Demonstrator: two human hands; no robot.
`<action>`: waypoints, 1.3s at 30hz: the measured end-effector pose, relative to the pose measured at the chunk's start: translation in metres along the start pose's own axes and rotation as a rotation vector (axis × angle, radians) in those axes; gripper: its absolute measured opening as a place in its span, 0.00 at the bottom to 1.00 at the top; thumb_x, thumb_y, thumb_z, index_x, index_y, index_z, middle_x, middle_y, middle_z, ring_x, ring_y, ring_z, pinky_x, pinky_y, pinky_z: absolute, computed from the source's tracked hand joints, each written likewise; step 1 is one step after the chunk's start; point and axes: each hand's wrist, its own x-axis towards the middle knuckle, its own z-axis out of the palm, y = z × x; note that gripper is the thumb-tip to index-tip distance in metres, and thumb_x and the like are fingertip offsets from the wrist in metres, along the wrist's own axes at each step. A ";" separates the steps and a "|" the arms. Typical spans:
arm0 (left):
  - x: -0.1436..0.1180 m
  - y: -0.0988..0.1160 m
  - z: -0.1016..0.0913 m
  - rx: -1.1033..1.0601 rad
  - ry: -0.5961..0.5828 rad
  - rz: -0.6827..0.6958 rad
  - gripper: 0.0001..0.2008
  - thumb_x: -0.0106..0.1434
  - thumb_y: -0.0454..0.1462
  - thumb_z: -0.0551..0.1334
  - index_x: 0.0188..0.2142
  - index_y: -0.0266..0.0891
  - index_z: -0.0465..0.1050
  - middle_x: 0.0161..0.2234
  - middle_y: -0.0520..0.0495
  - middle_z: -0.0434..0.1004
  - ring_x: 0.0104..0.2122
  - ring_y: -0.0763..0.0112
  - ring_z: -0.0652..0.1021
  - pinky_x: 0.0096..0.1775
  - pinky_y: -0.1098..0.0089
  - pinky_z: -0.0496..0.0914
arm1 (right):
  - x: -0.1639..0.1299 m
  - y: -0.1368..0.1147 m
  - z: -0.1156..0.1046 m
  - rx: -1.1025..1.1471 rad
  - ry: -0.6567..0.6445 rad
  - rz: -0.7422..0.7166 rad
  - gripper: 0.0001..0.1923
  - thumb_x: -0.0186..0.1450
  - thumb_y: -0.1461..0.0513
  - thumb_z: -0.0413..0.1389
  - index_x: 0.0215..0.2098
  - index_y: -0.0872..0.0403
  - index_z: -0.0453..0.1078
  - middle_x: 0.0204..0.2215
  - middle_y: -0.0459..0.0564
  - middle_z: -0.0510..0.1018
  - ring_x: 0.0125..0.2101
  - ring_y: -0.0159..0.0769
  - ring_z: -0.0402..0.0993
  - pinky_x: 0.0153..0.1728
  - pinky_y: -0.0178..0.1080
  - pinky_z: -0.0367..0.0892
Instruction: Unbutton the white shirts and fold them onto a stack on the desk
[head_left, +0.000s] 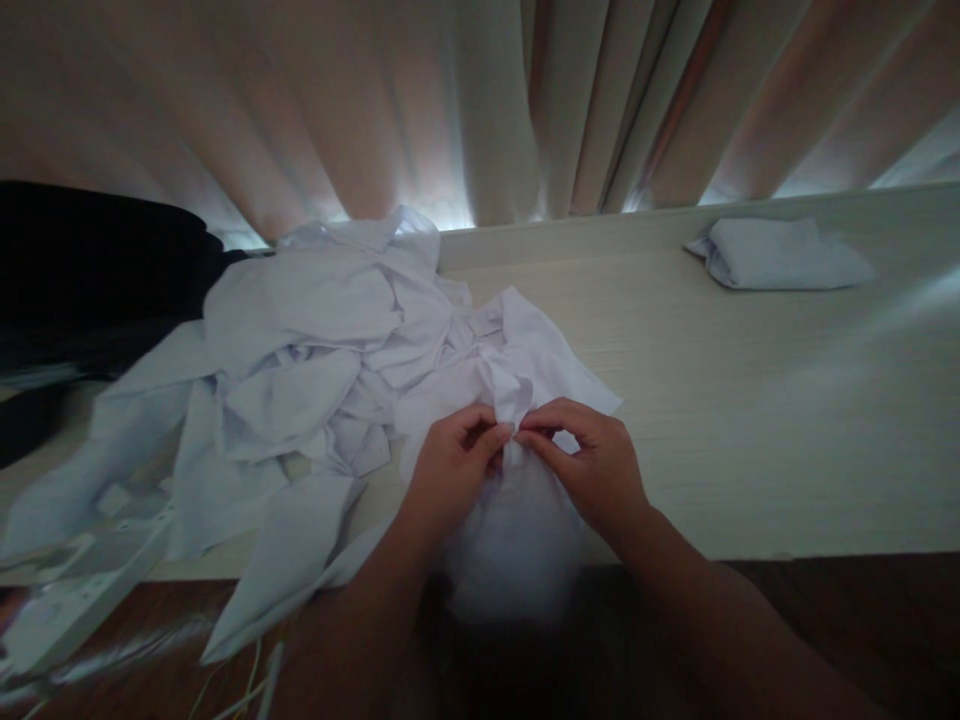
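White cloth (517, 370), crumpled at the near edge of the pale table (750, 420), runs up into the big heap of white garments (315, 340) on my left, and a folded white cloth (780, 255) lies well apart at the far right. My left hand (450, 470) and right hand (592, 465) meet at its bunched edge, fingertips of each pinching the fabric.

Two bare forearms, left hand (450, 470) and right hand (592, 465), no sleeves, rings or watch.
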 end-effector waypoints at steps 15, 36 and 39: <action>0.000 -0.009 0.006 -0.132 0.166 -0.066 0.07 0.58 0.38 0.67 0.26 0.39 0.75 0.18 0.54 0.73 0.20 0.74 0.74 0.26 0.74 0.68 | -0.003 0.002 0.007 -0.122 0.069 0.001 0.01 0.63 0.61 0.65 0.32 0.49 0.78 0.30 0.44 0.83 0.31 0.36 0.79 0.38 0.38 0.71; -0.003 -0.008 0.008 0.111 0.187 -0.032 0.08 0.59 0.38 0.67 0.36 0.37 0.81 0.32 0.48 0.84 0.32 0.67 0.82 0.36 0.72 0.74 | -0.003 0.010 0.009 -0.139 -0.029 -0.085 0.09 0.63 0.69 0.60 0.40 0.53 0.78 0.36 0.48 0.82 0.36 0.36 0.78 0.41 0.38 0.71; -0.003 -0.007 0.009 0.128 0.194 -0.033 0.07 0.59 0.37 0.67 0.36 0.37 0.82 0.33 0.46 0.85 0.34 0.66 0.83 0.37 0.71 0.75 | -0.004 0.008 0.010 -0.112 -0.035 -0.084 0.11 0.64 0.70 0.57 0.40 0.52 0.78 0.36 0.48 0.82 0.38 0.36 0.78 0.43 0.39 0.71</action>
